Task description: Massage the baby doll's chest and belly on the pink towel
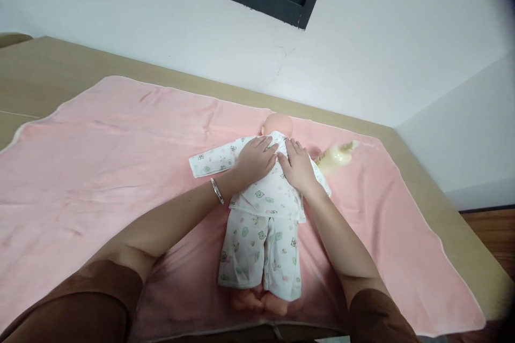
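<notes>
On one doll (261, 209) (clothed): two hands (254, 159) (298, 167).

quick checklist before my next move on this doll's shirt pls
1. Doll lying flat on the blanket: ok.
2. Left hand and right hand both resting on the shirt: ok.
3. Arm beside the right hand inside a sleeve: not ok, it is bare.
4. Other sleeve has an arm in it: cannot tell, it lies flat.
5. Trousers on, feet out: ok.
6. Shirt front fastened: cannot tell, the hands cover it.
</notes>
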A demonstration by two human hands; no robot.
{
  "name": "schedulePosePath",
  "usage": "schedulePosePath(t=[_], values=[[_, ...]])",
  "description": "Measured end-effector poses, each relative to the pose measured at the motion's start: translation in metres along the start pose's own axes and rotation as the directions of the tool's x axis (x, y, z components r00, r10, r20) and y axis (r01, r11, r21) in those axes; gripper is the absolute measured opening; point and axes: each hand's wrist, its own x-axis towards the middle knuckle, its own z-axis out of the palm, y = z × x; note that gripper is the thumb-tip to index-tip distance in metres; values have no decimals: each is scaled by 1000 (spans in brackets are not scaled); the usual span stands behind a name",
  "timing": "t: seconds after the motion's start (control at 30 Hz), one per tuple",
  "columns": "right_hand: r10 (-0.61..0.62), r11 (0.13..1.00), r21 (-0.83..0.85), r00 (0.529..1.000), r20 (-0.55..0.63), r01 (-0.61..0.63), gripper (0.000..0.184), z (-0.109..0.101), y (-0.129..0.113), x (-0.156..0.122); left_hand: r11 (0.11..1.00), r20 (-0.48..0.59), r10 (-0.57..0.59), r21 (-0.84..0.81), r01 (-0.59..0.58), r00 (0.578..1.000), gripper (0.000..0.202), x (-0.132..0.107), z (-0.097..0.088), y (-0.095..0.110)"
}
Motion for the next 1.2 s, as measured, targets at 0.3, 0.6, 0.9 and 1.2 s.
schedulePosePath(t=[0.3,0.6,0.9,1.2], values=[[49,994,-96,995,-86,-57,65,2,-20,-14,977,-51,-210,-47,207,976,45,-6,12,-4],[70,997,28,993,-100,-67,66,10,-7,-5,972,-26,-216,-104,213,976,45,-4,17,-10],[74,997,47,991,-108,-69,64,11,-7,-7,976,-26,-209,-71,206,978,47,-5,15,-8],[68,994,90,997,-38,-65,65,9,-1,1,975,-1,-216,-56,216,976,48,-4,12,-6]])
